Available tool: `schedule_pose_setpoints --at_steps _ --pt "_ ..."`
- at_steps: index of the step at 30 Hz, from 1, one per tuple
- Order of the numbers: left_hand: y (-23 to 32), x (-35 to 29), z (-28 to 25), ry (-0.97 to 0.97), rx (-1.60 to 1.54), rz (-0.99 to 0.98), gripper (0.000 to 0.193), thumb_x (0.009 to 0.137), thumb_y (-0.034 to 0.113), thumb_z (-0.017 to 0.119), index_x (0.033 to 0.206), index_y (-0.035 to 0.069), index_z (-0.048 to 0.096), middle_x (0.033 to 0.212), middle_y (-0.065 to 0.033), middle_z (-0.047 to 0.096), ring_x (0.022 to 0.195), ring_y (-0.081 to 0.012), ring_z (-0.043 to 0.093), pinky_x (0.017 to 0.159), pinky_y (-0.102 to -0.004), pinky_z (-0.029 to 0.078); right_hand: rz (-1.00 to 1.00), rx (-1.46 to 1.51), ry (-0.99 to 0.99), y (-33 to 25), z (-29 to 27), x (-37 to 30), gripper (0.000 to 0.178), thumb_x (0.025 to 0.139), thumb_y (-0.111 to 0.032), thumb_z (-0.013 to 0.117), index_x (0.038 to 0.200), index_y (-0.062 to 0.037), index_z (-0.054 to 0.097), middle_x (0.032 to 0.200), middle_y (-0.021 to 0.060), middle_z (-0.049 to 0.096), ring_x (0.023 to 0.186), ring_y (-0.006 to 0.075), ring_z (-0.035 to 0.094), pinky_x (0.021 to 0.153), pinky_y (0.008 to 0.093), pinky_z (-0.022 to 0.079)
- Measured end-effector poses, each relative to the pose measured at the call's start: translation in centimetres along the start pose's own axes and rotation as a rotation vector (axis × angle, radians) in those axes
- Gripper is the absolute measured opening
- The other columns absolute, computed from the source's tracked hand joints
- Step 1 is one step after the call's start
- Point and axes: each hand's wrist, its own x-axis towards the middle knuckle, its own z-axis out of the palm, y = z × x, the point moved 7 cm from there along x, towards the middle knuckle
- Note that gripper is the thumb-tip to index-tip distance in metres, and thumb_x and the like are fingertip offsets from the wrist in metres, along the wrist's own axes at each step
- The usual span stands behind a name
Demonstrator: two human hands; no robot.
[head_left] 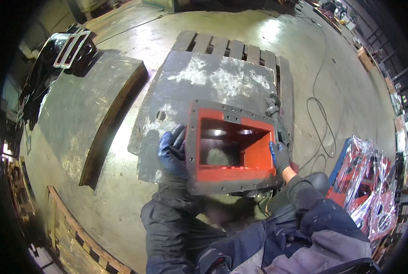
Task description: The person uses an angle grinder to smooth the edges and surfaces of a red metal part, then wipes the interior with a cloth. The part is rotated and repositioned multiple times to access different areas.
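A box-shaped metal housing (257, 153), red inside with a dark drilled flange, tilts its opening toward me. Its cavity shows two round bores in the far wall. My left hand (171, 148), in a blue and black glove, grips the left edge of the flange. At the right edge my right hand (280, 156), gloved the same way, also holds the housing. Parts of the fingers of both hands are hidden behind it. Just past my right hand an angle grinder (275, 112) lies along the right side of the board.
The worn dark board (176, 84) rests on a wooden pallet (220, 44). Another thick board (87, 91) stands to the left, with a dark metal casting (73, 52) at its far end. Wrapped red castings (363, 182) sit at right. A cable (321, 109) loops over the floor.
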Motion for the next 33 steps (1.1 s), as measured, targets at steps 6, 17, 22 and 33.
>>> schedule_pose_setpoints --at_steps 6,17,22,33 --pt "0.5 3.2 -7.4 0.106 0.259 0.164 0.063 0.110 0.050 0.046 0.147 -0.001 0.049 0.150 -0.0243 0.057 0.139 -0.0339 0.057 0.116 -0.0469 0.045 -0.039 0.144 -0.020 -7.6 0.4 -2.0 0.054 0.095 -0.053 0.076 0.082 -0.0029 0.060 0.067 0.0114 0.057 0.064 0.0189 0.050 0.064 0.0425 0.045" --pt "0.3 3.1 -4.1 0.331 1.610 0.478 0.061 0.099 0.053 0.066 0.123 -0.003 0.072 0.103 -0.0277 0.076 0.094 -0.0438 0.075 0.081 -0.0511 0.056 0.059 0.700 -0.197 0.6 4.7 -1.5 0.048 0.110 -0.045 0.058 0.110 0.0006 0.073 0.096 0.0047 0.074 0.087 0.0122 0.060 0.078 0.0377 0.052" --pt "1.1 3.3 -5.1 0.379 1.792 0.485 0.081 0.090 0.067 0.069 0.134 -0.001 0.066 0.105 -0.0312 0.075 0.099 -0.0497 0.073 0.082 -0.0562 0.055 0.140 0.238 -0.617 0.8 5.0 -7.5 0.067 0.102 -0.063 0.059 0.113 0.0003 0.075 0.099 0.0199 0.076 0.091 0.0269 0.072 0.083 0.0446 0.052" --pt "1.9 5.2 -6.6 0.381 1.976 0.324 0.061 0.093 0.055 0.074 0.107 -0.004 0.072 0.103 -0.0307 0.074 0.095 -0.0501 0.071 0.081 -0.0555 0.054 0.117 0.473 -0.553 -6.0 0.9 -10.0 0.064 0.095 -0.059 0.071 0.078 0.0024 0.070 0.065 0.0206 0.062 0.061 0.0207 0.061 0.060 0.0461 0.047"
